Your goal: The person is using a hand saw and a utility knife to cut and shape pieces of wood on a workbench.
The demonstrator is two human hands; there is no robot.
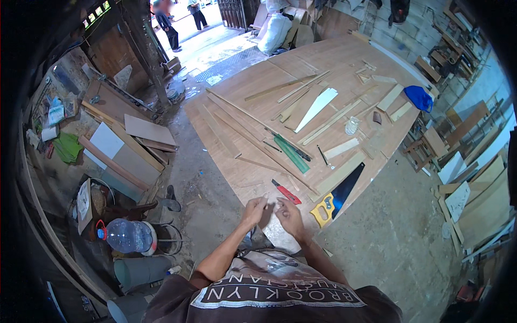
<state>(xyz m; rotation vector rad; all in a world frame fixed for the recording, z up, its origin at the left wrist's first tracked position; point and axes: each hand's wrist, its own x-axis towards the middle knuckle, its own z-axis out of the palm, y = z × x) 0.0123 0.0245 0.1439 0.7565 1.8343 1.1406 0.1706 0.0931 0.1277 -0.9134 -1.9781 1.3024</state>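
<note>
My left hand [254, 210] and my right hand [291, 216] are held close together at the near edge of a wooden sheet tabletop [253, 86]. Both have their fingers drawn into a pinch; whatever lies between the fingertips is too small to make out. Below and between them shows a pale, whitish sheet-like piece [281, 235], partly covered by my right hand. Just beyond my fingers lies a red utility knife [286, 191]. A handsaw with a yellow handle [324, 210] and dark blade rests to the right, near the table's edge.
Farther up lie a green strip [291, 153], a white tapered piece [318, 109], several wood strips [280, 89], a clear jar [351, 125] and a blue bag [418, 98]. A large water bottle [128, 235] stands left. Boards [474, 207] lean at the right.
</note>
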